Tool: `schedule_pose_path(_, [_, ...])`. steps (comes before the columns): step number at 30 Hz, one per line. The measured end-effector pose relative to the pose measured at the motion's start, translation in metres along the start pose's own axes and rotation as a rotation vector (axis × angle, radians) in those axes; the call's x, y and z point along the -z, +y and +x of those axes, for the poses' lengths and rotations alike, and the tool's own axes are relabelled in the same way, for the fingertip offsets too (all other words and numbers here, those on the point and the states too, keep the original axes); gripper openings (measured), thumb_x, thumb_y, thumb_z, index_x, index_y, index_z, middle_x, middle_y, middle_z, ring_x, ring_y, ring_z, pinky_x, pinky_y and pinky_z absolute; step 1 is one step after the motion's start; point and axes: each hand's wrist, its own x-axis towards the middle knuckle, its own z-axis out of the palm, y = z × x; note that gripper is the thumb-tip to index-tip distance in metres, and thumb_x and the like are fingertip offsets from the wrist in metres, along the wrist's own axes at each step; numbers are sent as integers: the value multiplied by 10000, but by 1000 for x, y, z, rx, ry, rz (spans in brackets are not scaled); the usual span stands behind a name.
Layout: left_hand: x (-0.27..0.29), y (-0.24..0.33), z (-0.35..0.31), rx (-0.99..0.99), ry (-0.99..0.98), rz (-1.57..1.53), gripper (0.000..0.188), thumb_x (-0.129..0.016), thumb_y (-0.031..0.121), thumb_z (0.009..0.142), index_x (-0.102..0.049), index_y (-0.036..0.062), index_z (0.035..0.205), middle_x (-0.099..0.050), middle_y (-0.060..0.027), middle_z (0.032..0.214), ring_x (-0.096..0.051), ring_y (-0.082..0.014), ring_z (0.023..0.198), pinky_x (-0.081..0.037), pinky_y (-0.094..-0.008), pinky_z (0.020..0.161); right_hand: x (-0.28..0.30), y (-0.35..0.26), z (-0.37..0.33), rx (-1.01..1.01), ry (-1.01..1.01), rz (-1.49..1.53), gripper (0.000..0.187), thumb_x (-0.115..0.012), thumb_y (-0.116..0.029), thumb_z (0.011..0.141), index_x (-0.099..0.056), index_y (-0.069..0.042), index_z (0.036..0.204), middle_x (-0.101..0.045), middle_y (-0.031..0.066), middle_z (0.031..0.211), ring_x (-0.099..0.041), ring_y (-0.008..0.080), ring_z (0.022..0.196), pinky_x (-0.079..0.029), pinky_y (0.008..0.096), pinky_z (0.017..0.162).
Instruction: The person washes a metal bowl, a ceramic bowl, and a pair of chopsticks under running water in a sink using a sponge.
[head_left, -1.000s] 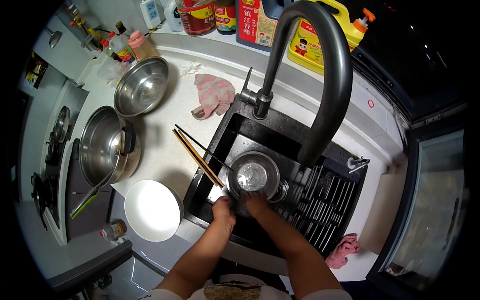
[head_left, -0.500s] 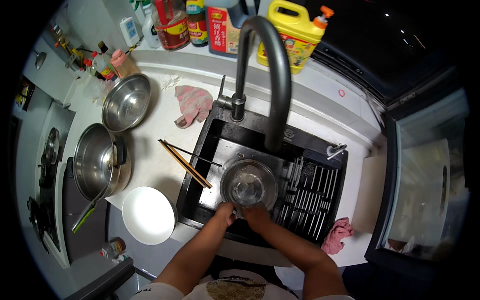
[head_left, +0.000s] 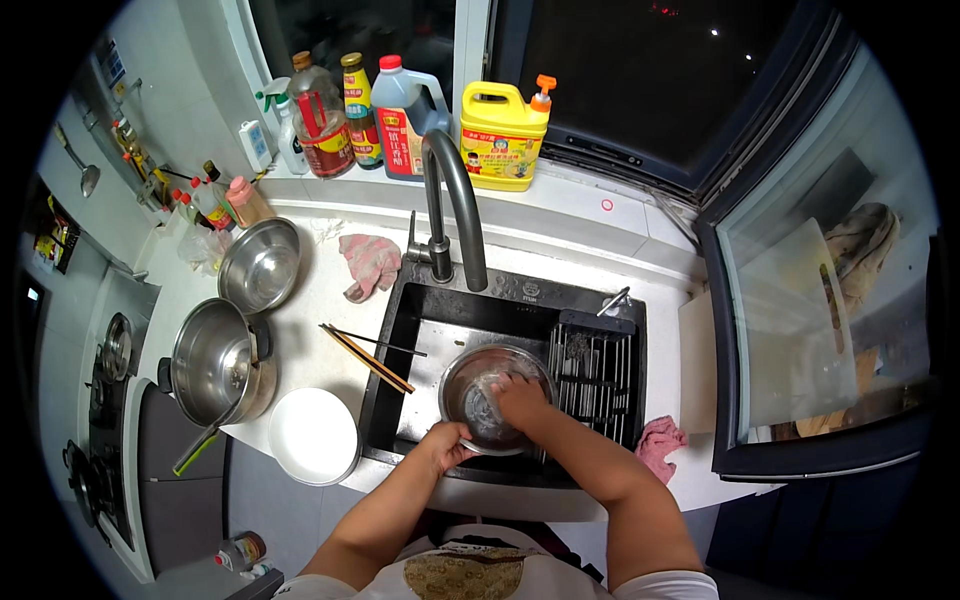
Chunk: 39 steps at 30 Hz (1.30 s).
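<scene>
A round stainless steel bowl (head_left: 452,378) with some liquid in it sits in the black sink (head_left: 425,335). My left hand (head_left: 447,446) is closed on the bowl's near left rim, thumb over the edge. Inside the bowl, my right hand (head_left: 519,398) reaches toward the inner wall at the right with its fingers spread; no object shows in it. Chopsticks (head_left: 368,362) lie across the sink's left edge, some light and one dark. Above the sink's back part arches the dark faucet (head_left: 462,185).
Left of the sink stand a white bowl (head_left: 313,437), a steel pot (head_left: 212,355) with a green-handled utensil, and another steel bowl (head_left: 262,265). A black slatted rack (head_left: 597,385) fills the sink's right side. Pink cloths (head_left: 370,264) lie about; bottles and a yellow jug (head_left: 503,140) line the sill.
My right hand has gone from the bowl's near rim into the bowl, its fingers now spread. The left hand still grips the near rim. The view has tilted up, showing more window.
</scene>
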Motion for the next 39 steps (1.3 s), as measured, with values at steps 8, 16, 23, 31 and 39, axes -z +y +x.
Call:
schedule_pose_path(8, [-4,-6,-7,-28,-40,106,320,-421,-79,684,-471,-92,1000,-583,-195,950,-625,-349,824,-545,-473,737,-39,-33,-1,240,244,718,446,-610,-64,715,-498,-101,1145,-505,165,1040,-551,337,926,-449,399,800])
schedule_pose_path(16, [-5,-12,-17,25,6,51,350,-416,-81,675,-453,-57,1022,-578,-169,923,-627,-325,783,-554,-466,680,23,-14,25,-46,529,204,358,-626,-1,659,-496,-65,986,-519,161,991,-574,324,892,-491,390,707])
schedule_pose_path(23, [-20,-2,-28,-261,48,35,371,-412,-96,676,-427,-78,1047,-551,-204,985,-611,-374,829,-555,-504,665,0,13,0,-277,372,167,307,-592,-5,698,-466,-12,978,-562,221,895,-624,358,740,-522,414,615])
schedule_pose_path(31, [-20,6,-29,-121,-115,60,407,-431,-104,704,-428,-85,1110,-562,-202,1021,-610,-358,882,-531,-482,777,2,-30,44,-99,589,677,340,-595,-57,769,-453,-61,1079,-561,160,938,-591,290,842,-482,385,714])
schedule_pose_path(39, [-13,30,-46,-166,-510,-282,354,-470,3,768,-482,17,1122,-563,-133,1077,-561,-309,1023,-444,-513,882,17,-56,20,194,240,1129,308,-647,-240,782,-533,-76,1017,-579,127,856,-560,228,782,-457,336,698])
